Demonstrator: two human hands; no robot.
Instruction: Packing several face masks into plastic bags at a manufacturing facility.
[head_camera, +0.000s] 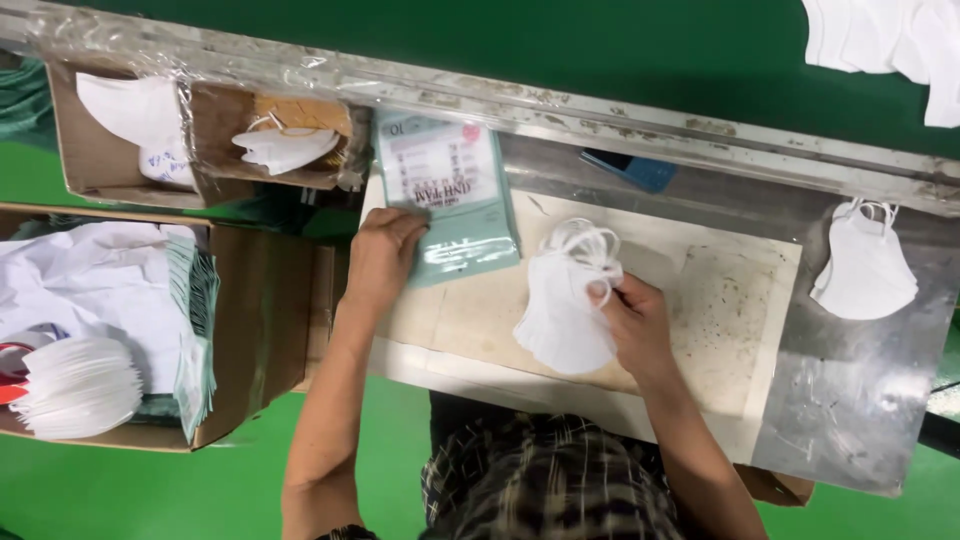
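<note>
Beige mat (700, 300): right hand (635, 325) pinches white masks (560, 310); left hand (380, 260) presses green pouch (450, 200).

- Pouch (450, 195) on board (700, 300), centre frame, under left hand (385, 250).
- Mask stack (565, 300) right of pouch, in right hand (635, 320).
- Single mask (865, 265) far right, on table (860, 400).
- Boxes (270, 330) along left edge.

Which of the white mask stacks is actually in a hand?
The folded white face masks on the beige work mat, pinched by the right hand; the other stacks lie untouched.
</note>
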